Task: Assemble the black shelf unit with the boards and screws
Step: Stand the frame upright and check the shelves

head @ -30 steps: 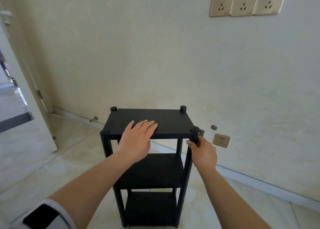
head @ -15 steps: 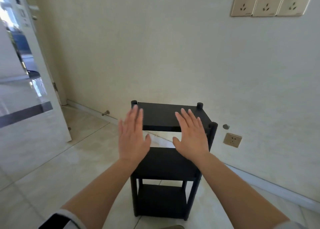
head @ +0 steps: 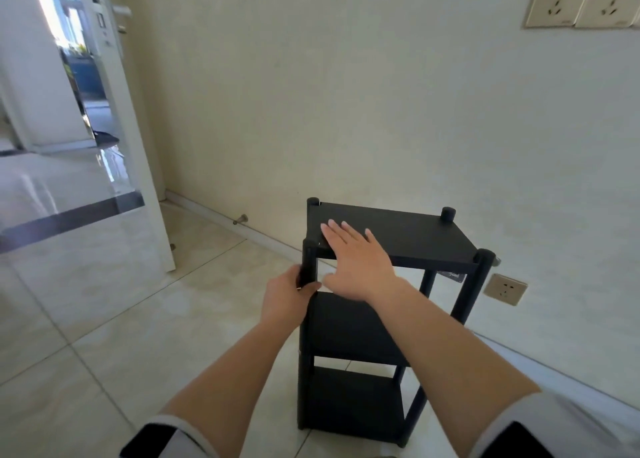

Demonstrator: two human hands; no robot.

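The black shelf unit stands upright on the tiled floor near the wall, with three boards between four round posts. My left hand grips the near left post just below the top board. My right hand lies flat on the top board's near left part, fingers straight and pointing away from me. The middle board and bottom board are partly hidden by my forearms. No loose screws or boards are in view.
A cream wall runs behind the shelf with a low socket to its right and upper sockets. A white door stands open at the left, with a doorstop by the skirting. Glossy floor tiles spread to the left.
Both hands were open over the top board half a second ago. Since then my left hand dropped to grip the near left post and my right hand pressed flat on the board. The view shifted left.
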